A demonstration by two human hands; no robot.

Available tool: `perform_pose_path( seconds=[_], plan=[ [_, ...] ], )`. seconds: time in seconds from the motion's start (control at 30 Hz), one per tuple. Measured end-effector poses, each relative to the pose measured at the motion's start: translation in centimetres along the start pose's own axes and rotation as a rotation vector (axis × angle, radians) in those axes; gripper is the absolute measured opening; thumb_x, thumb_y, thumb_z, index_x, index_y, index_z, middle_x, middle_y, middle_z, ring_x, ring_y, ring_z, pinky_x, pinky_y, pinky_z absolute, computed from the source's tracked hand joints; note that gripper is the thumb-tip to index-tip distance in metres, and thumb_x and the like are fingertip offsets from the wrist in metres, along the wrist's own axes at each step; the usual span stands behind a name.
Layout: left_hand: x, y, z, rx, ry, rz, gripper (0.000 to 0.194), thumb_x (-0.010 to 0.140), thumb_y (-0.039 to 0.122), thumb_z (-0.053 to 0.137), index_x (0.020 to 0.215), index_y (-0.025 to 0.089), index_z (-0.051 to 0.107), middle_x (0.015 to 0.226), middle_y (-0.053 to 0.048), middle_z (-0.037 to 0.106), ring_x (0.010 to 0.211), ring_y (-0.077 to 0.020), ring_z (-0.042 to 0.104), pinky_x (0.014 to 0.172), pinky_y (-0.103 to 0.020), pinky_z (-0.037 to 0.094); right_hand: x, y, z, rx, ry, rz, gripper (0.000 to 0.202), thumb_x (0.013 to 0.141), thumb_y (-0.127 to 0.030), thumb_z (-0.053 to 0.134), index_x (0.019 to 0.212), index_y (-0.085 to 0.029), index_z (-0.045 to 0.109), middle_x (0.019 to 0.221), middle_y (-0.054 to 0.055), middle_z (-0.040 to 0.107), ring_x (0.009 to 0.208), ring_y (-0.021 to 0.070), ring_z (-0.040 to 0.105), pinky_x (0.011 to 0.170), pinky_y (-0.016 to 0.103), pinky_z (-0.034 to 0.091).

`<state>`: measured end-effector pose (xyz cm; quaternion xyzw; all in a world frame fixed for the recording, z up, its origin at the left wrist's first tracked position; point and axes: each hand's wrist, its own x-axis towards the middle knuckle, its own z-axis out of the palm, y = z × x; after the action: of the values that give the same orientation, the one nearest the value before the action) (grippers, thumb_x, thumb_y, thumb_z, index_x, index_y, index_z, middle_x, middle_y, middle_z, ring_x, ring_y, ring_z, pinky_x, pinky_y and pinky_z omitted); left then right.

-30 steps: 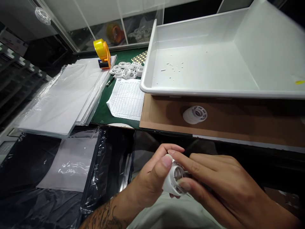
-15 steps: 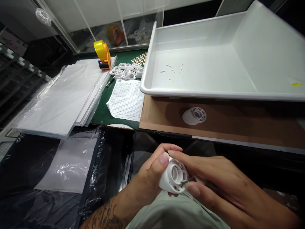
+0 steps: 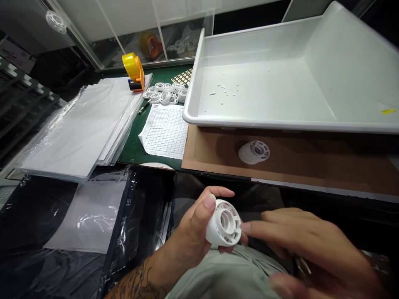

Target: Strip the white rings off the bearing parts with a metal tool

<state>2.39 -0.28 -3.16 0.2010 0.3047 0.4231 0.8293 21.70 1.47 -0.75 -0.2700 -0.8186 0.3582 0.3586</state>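
Note:
My left hand [image 3: 196, 228] is closed around a white ring-shaped plastic part [image 3: 222, 224], its slotted, open end tilted up toward me. The thumb presses on the rim. My right hand [image 3: 311, 241] is to the right, partly blurred, with its index fingertip at the part's right edge. A thin metal-tipped tool [image 3: 304, 265] shows in the palm of my right hand, mostly hidden by the fingers. A similar white plastic part [image 3: 253, 152] rests on the brown cardboard [image 3: 212, 147] beyond my hands.
A large white tray [image 3: 249, 120] holds small white scraps. Left of it are several white rings [image 3: 165, 95], a gridded paper sheet [image 3: 165, 128], a pen [image 3: 143, 108], a tape dispenser [image 3: 134, 72] and stacked clear bags [image 3: 77, 124]. Black plastic [image 3: 46, 274] lies at lower left.
My right hand has drawn back to the right and the tool has come away from the part's rim. In my left hand the part has turned slightly and shows more of its slotted face.

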Motion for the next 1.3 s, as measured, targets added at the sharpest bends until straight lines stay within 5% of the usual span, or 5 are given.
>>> perform_pose_path(
  seconds=[0.27,0.4,0.53,0.67,1.3],
  plan=[
    [0.0,0.1,0.1,-0.033,-0.061,0.050,0.058,0.099,0.063,0.053,0.123,0.011,0.044,0.079,-0.004,0.063,0.057,-0.0059,0.053,0.052,-0.014,0.041,0.7,-0.4,0.1,-0.026,0.125,0.075,0.006,0.101,-0.015,0.056,0.101,-0.020,0.059,0.072,-0.003,0.059,0.057,0.0062,0.052,0.053,0.019,0.039],
    [0.1,-0.2,-0.2,-0.013,-0.107,0.105,0.055,0.103,0.062,0.047,0.125,0.011,0.042,0.083,-0.007,0.066,0.058,-0.0061,0.051,0.053,-0.015,0.039,0.9,-0.1,-0.1,-0.042,0.168,0.103,0.019,0.107,-0.024,0.055,0.089,-0.019,0.058,0.063,-0.003,0.050,0.052,0.0069,0.045,0.050,0.020,0.034],
    [0.1,-0.7,-0.7,-0.062,-0.195,0.198,0.049,0.108,0.054,0.040,0.131,0.011,0.045,0.090,-0.008,0.065,0.067,-0.0063,0.057,0.059,-0.014,0.044,0.9,0.0,-0.1,-0.113,0.133,0.110,0.021,0.111,-0.040,0.048,0.111,-0.021,0.058,0.070,-0.004,0.056,0.056,0.0043,0.051,0.054,0.014,0.041],
    [-0.4,-0.5,-0.7,0.098,-0.158,0.262,0.043,0.103,0.047,0.058,0.134,0.019,0.048,0.112,-0.008,0.064,0.089,-0.0080,0.062,0.077,-0.018,0.049,0.0,-0.1,0.1,-0.185,0.044,0.239,0.044,0.112,-0.048,0.035,0.149,-0.029,0.048,0.113,0.002,0.065,0.101,0.0098,0.067,0.084,0.013,0.054],
    [-1.2,-0.3,-0.1,0.377,-0.120,0.523,0.050,0.093,0.031,0.073,0.139,0.033,0.054,0.137,-0.002,0.047,0.114,-0.0123,0.052,0.098,-0.023,0.045,1.1,-1.2,0.8,0.041,0.023,0.293,0.046,0.107,-0.027,0.049,0.151,-0.040,0.047,0.115,-0.006,0.068,0.097,0.0066,0.070,0.081,0.009,0.054]
  ],
)
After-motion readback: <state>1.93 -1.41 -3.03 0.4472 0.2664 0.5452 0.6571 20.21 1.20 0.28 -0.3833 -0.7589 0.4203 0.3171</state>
